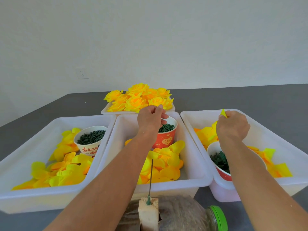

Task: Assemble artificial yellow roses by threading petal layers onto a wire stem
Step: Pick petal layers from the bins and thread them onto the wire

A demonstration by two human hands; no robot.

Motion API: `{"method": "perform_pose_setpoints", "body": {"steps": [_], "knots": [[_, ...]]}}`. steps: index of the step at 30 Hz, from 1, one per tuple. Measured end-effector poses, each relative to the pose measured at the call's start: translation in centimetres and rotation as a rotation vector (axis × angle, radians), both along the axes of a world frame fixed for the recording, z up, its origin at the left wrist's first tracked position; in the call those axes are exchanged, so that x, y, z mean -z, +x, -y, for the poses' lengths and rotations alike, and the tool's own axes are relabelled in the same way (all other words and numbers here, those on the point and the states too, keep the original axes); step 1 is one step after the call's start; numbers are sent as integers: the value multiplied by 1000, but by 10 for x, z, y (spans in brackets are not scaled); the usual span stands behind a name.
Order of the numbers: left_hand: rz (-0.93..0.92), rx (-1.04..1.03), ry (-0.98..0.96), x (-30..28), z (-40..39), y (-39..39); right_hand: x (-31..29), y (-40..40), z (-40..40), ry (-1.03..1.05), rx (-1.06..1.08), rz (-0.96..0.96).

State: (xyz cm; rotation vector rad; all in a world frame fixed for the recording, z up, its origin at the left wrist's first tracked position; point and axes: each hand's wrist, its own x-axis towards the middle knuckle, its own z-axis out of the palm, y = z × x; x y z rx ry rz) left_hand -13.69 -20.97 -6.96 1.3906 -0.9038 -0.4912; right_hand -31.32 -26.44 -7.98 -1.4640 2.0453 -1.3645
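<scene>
The thin yellow fabric petal layer (223,113) pinched in your right hand (232,125) looks feather-light and floppy, so hold near its centre; your left hand (150,118) is curled over the red paper cup (166,137), its grasp unclear.

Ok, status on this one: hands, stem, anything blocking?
Left hand over red cup, fingers pinched, hold unclear. Right hand pinches yellow petal above right bin. Wire stem upright in block, bare. Nothing blocking it.

Head camera looks forward and down, close over bins (106,147) toward the far wall (150,39)
</scene>
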Motion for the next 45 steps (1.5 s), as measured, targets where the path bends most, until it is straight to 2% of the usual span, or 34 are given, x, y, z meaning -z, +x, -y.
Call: {"method": "perform_pose_setpoints", "body": {"steps": [11, 21, 32, 36, 40, 45], "knots": [[-51, -21, -23, -8, -4, 4, -3, 4, -7, -192, -11, -74], [43, -1, -48, -23, -16, 10, -2, 8, -10, -208, -101, -75], [115, -65, -17, -3, -35, 37, -1, 9, -11, -212, -93, -86], [87, -101, 10, 12, -36, 41, 1, 7, -10, -220, -87, -82], [74, -121, 26, 15, -34, 43, 4, 2, -3, -128, -66, -27], [51, -119, 28, 16, -34, 46, 3, -2, 3, 101, -244, -171]]}}
